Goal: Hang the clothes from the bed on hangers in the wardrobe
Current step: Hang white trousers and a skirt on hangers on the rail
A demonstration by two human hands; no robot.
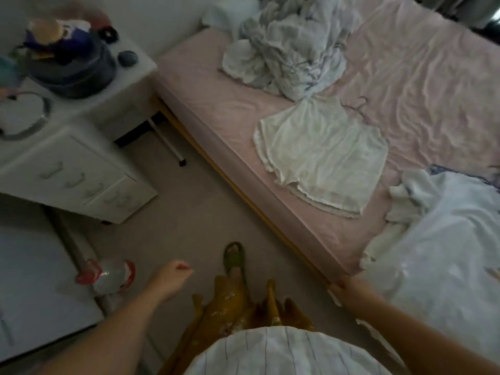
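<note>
Clothes lie on the bed (422, 77), which fills the view from twelve to three o'clock under a pink sheet; the nearest to hand is a pale blue-white garment (443, 239) spread over the bed's near corner at about four o'clock, its loose edge hanging just past the mattress side; a cream top (322, 155) lies flat near the middle of the view, already threaded on a thin hanger (358, 106) whose hook shows at its one-o'clock end; a crumpled grey-white heap (289, 50) sits at twelve o'clock by the pillow.

All of it looks thin, soft and light, with no stiffness to help; any piece will sag and fold wherever it is lifted, so I judge the shoulders or collar the best place to take hold, or the hook for the cream top, which should carry the whole thing in one lift; the fabric may slide off a smooth hanger if tilted.

Right hand (349, 290) is at five o'clock at the bed's corner, its fingers (341, 282) curled over the hanging edge of the pale garment, seemingly pinching it, though blur leaves this uncertain; left hand (173, 277) hangs at seven o'clock over the floor (189, 212), loosely curled and holding nothing.
</note>
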